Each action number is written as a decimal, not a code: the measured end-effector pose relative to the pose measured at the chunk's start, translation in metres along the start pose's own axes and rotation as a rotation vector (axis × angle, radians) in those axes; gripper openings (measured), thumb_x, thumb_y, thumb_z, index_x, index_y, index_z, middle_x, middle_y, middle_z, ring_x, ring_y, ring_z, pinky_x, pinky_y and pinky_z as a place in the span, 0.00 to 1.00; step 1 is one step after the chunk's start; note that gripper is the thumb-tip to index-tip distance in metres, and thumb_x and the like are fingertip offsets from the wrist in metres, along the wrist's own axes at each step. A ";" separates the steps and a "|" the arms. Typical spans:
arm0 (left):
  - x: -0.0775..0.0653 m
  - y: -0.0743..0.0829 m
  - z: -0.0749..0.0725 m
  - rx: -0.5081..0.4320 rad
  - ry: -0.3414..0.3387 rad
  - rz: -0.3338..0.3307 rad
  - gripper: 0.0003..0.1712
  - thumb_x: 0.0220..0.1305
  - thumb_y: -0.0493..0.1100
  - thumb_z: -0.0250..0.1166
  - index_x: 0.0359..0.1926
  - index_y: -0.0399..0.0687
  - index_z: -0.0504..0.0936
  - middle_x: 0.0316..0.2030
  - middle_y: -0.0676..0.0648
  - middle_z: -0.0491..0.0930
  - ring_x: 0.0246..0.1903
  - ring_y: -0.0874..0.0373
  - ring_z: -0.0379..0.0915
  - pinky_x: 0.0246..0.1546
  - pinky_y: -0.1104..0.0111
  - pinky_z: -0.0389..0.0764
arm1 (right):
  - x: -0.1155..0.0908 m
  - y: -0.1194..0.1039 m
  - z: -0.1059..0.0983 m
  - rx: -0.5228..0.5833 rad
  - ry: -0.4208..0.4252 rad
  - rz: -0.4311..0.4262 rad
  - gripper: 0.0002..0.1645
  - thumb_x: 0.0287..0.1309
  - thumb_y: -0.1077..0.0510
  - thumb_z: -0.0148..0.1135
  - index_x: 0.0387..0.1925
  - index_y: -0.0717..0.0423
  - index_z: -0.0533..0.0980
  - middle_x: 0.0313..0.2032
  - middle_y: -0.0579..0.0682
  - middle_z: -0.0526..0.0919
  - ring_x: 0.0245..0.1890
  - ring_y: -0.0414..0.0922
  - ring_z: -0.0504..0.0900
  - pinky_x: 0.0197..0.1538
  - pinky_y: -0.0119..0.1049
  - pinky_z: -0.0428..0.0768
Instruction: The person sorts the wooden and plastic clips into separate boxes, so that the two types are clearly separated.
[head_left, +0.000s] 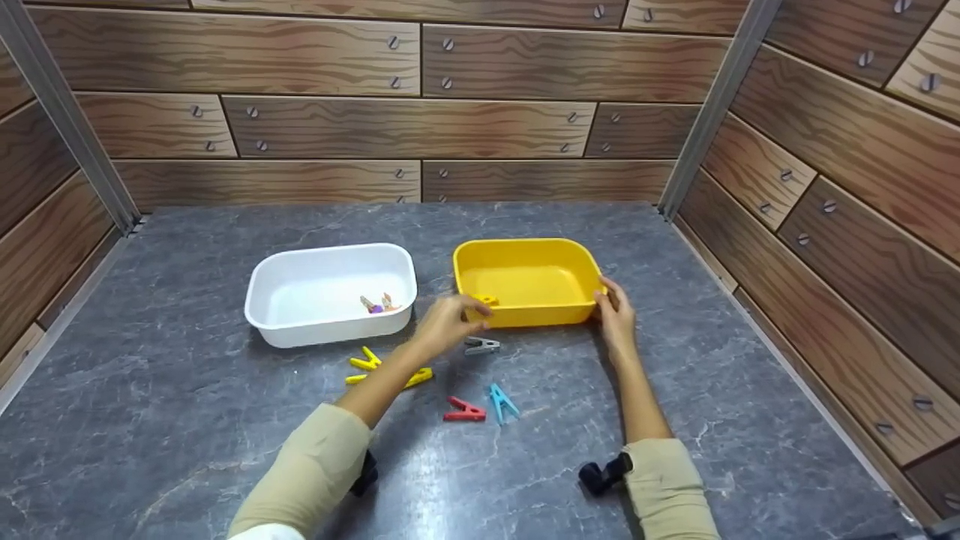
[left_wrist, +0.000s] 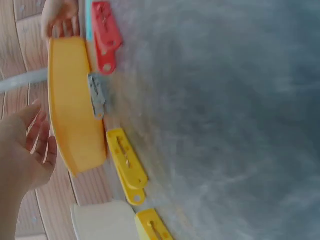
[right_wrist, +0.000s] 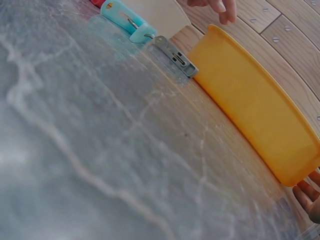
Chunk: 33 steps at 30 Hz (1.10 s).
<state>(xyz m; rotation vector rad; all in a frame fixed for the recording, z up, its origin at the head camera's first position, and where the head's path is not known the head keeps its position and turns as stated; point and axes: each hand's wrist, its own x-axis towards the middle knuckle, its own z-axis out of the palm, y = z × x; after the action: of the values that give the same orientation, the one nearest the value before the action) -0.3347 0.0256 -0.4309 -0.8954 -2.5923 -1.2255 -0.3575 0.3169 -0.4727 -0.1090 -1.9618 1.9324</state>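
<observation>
My left hand (head_left: 448,324) hovers over the front left corner of a yellow tub (head_left: 525,316), fingers loosely spread and holding nothing. Inside that corner lies a yellow clothespin (head_left: 489,300). At the tub's right end, my right hand (head_left: 618,319) grips the side, thumb at the rim and fingers along the outer wall. Just in front of the tub lies a grey clothespin (head_left: 482,345). Nearer me are a red clothespin (head_left: 465,410) and a light blue clothespin (head_left: 502,403). Yellow clothespins (head_left: 365,360) lie beside my left forearm, which partly hides them.
A white tub (head_left: 330,330) stands left of the yellow one, with a few small wooden-looking pieces (head_left: 387,301), some purple, in its right front corner. Wood-patterned walls (head_left: 322,127) enclose the grey marbled table (head_left: 187,420) at the back and sides.
</observation>
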 end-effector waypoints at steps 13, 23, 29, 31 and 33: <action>-0.029 0.013 0.017 -0.039 -0.345 0.128 0.11 0.52 0.33 0.67 0.39 0.40 0.84 0.39 0.46 0.79 0.27 0.57 0.70 0.28 0.73 0.71 | 0.000 0.000 0.000 0.002 0.011 -0.013 0.22 0.65 0.64 0.49 0.59 0.67 0.65 0.60 0.61 0.66 0.52 0.51 0.70 0.42 0.30 0.73; -0.040 0.008 0.028 0.050 -0.458 0.191 0.14 0.48 0.32 0.69 0.40 0.42 0.84 0.39 0.48 0.81 0.42 0.60 0.73 0.46 0.70 0.70 | 0.000 0.000 0.000 -0.005 0.002 0.004 0.23 0.65 0.63 0.48 0.60 0.66 0.64 0.60 0.63 0.66 0.53 0.55 0.69 0.44 0.34 0.73; -0.042 0.008 0.031 0.093 -0.468 0.182 0.16 0.47 0.32 0.69 0.40 0.44 0.84 0.40 0.49 0.81 0.44 0.61 0.73 0.47 0.70 0.69 | 0.000 -0.001 0.001 0.005 0.005 0.001 0.23 0.65 0.63 0.48 0.60 0.66 0.65 0.60 0.63 0.66 0.53 0.55 0.69 0.43 0.34 0.74; -0.042 0.008 0.031 0.100 -0.456 0.198 0.15 0.47 0.32 0.69 0.39 0.43 0.84 0.39 0.48 0.80 0.43 0.60 0.73 0.46 0.70 0.70 | 0.000 0.000 0.001 0.004 0.009 0.002 0.23 0.65 0.64 0.48 0.60 0.66 0.65 0.60 0.63 0.66 0.52 0.53 0.70 0.44 0.33 0.74; -0.043 0.008 0.032 0.103 -0.445 0.211 0.13 0.47 0.32 0.69 0.38 0.43 0.84 0.37 0.48 0.80 0.41 0.60 0.73 0.44 0.71 0.70 | 0.001 0.000 0.000 0.000 0.011 0.004 0.22 0.65 0.64 0.48 0.60 0.67 0.64 0.60 0.62 0.66 0.51 0.50 0.70 0.44 0.33 0.73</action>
<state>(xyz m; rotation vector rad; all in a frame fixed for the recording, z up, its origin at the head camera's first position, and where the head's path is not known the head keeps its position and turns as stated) -0.2913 0.0340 -0.4621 -1.5214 -2.7508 -0.9110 -0.3583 0.3168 -0.4730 -0.1233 -1.9564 1.9297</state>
